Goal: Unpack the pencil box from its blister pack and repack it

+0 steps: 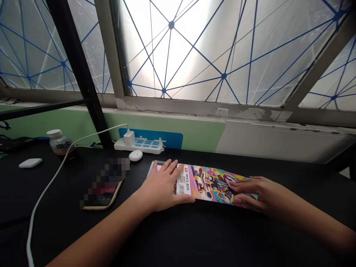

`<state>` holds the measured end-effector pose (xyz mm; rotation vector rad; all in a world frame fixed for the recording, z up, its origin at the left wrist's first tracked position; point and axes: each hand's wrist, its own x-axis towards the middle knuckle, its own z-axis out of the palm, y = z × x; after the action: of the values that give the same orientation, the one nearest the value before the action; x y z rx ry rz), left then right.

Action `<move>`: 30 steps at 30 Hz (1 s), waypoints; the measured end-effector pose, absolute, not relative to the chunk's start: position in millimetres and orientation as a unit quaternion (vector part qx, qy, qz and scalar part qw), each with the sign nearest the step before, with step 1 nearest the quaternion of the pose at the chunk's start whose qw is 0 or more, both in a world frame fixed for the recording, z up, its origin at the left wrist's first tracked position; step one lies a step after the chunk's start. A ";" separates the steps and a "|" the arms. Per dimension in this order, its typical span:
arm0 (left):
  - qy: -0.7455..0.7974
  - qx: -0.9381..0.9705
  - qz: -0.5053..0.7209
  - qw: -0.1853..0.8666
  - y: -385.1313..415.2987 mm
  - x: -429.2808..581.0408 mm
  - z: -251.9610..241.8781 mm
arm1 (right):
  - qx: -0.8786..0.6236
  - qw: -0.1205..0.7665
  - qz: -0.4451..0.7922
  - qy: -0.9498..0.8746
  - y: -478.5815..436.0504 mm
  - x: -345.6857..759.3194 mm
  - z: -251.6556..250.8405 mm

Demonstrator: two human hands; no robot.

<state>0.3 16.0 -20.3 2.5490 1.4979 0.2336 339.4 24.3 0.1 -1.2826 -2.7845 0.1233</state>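
Note:
A flat, brightly coloured pencil box (207, 182) with a white "PENCIL BOX" label lies on the black desk (178, 233) in front of me. My left hand (162, 187) rests flat on its left end, fingers stretched out and spread, thumb along the near edge. My right hand (257, 193) lies on its right end with the fingers extended over the printed lid. Neither hand is lifting the box; it sits flat on the desk.
A phone (104, 189) lies left of the box. Behind it are a white power strip (141, 145) with a plugged charger and white cable (47, 185), a small white earbud case (135, 155), a bottle (59, 142), and another white case (30, 162). A window runs behind the desk.

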 end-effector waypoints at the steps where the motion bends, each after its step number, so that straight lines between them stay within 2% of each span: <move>1: 0.501 0.858 0.079 0.088 15.8 0.1 -20.5 | -0.422 0.043 0.007 -0.906 23.3 337.2 -3.2; 5: 0.495 0.860 0.083 0.092 14.7 -0.4 -21.2 | -0.406 0.090 -0.085 -0.905 10.6 295.3 -18.1; 11: 0.504 0.852 0.078 0.117 19.0 -5.8 -23.8 | -0.343 0.049 -0.063 -0.936 10.5 232.4 -35.5; 17: 0.519 0.840 0.057 0.145 27.5 -16.0 -21.1 | -0.348 0.112 -0.089 -0.927 16.5 295.6 -53.6; 23: 0.529 0.832 0.035 0.162 28.7 -23.8 -14.0 | -0.372 0.135 -0.196 -0.897 -3.2 379.3 -59.2; 27: 0.552 0.824 0.078 0.106 32.0 -18.1 -21.7 | -0.391 0.189 -0.253 -0.864 -27.1 389.2 -46.4; 30: 0.562 0.817 0.118 0.056 33.7 -9.0 -29.4 | -0.367 0.192 -0.233 -0.880 -55.2 364.1 -37.8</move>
<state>-9.0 33.7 -29.4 2.4793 1.7053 0.3566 364.1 -55.2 -37.8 -1.0303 -2.4709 -0.6547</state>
